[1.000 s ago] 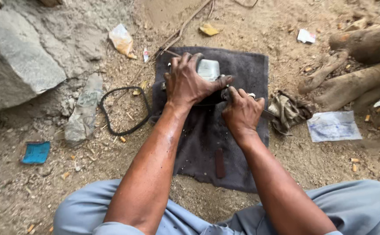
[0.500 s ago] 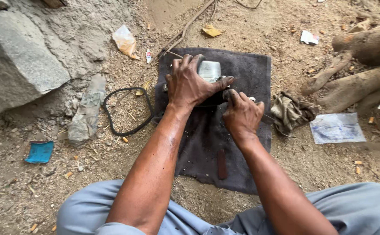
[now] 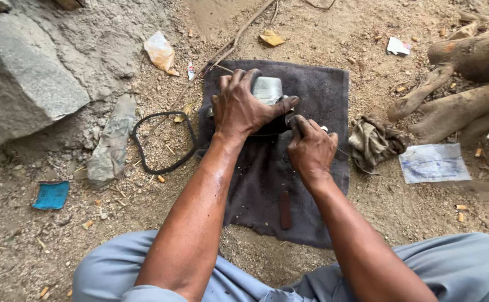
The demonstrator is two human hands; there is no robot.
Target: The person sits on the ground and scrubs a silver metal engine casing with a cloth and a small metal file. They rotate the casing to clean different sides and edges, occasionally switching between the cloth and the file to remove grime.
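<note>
My left hand (image 3: pixel 244 106) is clamped over a grey metal part (image 3: pixel 268 89) that rests on a dark grey cloth (image 3: pixel 328 95) spread on the sandy ground. My right hand (image 3: pixel 311 148) is closed around a thin tool whose tip reaches the dark underside of the part beside my left thumb. Most of the part is hidden under my left palm. A short dark brown bar (image 3: pixel 284 210) lies on the cloth nearer to me.
A black rubber ring (image 3: pixel 163 141) lies left of the cloth. A crumpled rag (image 3: pixel 374 140) and a clear plastic bag (image 3: pixel 433 163) lie to the right, below thick tree roots (image 3: pixel 468 84). A large rock (image 3: pixel 20 84) stands at far left, with a blue scrap (image 3: pixel 51 194) below it.
Both hands stay on the metal part and tool with only slight shifts. The view has moved a little.
</note>
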